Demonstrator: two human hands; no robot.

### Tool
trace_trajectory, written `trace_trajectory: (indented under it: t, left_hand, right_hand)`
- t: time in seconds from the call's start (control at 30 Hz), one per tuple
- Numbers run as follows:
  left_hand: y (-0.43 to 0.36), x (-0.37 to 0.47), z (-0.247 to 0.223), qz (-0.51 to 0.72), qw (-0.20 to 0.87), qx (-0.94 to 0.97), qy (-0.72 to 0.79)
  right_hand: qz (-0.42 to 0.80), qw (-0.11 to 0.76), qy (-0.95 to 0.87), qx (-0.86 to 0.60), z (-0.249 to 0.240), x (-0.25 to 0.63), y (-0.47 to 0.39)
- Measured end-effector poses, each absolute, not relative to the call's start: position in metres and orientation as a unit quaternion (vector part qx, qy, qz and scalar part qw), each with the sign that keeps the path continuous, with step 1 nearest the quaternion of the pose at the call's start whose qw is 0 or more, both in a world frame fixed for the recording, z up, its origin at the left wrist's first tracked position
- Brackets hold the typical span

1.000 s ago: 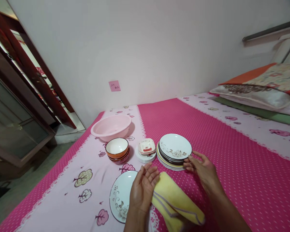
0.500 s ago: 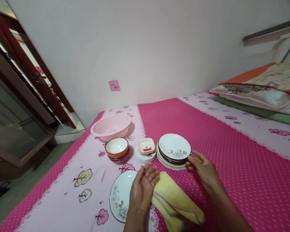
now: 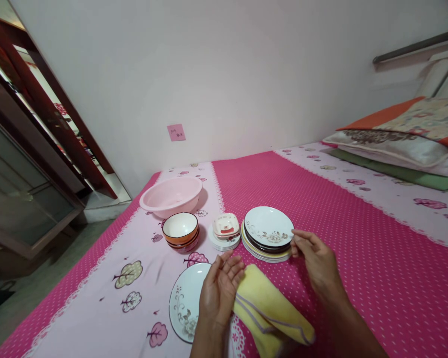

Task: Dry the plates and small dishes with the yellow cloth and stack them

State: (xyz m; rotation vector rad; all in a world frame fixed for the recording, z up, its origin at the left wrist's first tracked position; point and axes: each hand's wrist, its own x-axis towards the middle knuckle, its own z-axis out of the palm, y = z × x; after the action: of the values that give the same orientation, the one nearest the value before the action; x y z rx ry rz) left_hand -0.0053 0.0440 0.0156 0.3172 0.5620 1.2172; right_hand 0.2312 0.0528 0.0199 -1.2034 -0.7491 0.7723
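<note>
My right hand (image 3: 313,256) pinches the right rim of the white floral plate (image 3: 269,226) with thumb and fingers. That plate lies on top of a stack of plates (image 3: 265,254), dark-rimmed ones above paler ones. My left hand (image 3: 224,281) is palm up, fingers loosely apart, with nothing in it. Against its right side lies a folded yellow cloth (image 3: 269,308) with purple edging. Partly hidden behind my left hand and forearm, another white floral plate (image 3: 186,303) rests on the bedspread.
Small square dishes (image 3: 226,225) sit on a pile of small plates (image 3: 226,244) left of the stack. Farther left stand stacked orange bowls (image 3: 181,231), with a pink basin (image 3: 171,196) behind them. Pillows (image 3: 395,144) lie at the far right, and a wall (image 3: 246,89) rises behind the bed.
My right thumb and fingers have closed on the top plate's rim, shifting slightly. My left hand, the cloth and the dishes look almost unmoved.
</note>
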Motion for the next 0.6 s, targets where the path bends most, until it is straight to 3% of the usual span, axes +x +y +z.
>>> trace_trajectory:
  t: [0.17,0.33,0.6]
  left_hand:
    - [0.043,-0.004,0.017,0.562,0.767,0.146,0.273]
    - [0.050,-0.021,0.020,0.635,0.696,0.147,0.302]
    - [0.062,-0.078,0.016,0.705,0.511,0.198,0.451]
  right_hand:
    - [0.422,0.611,-0.447,-0.499,0.034,0.218,0.046]
    - [0.497,0.430,-0.570,-0.493,0.035,0.199,0.038]
    - [0.329,0.271,-0.666,-0.613,0.011,0.149,0.026]
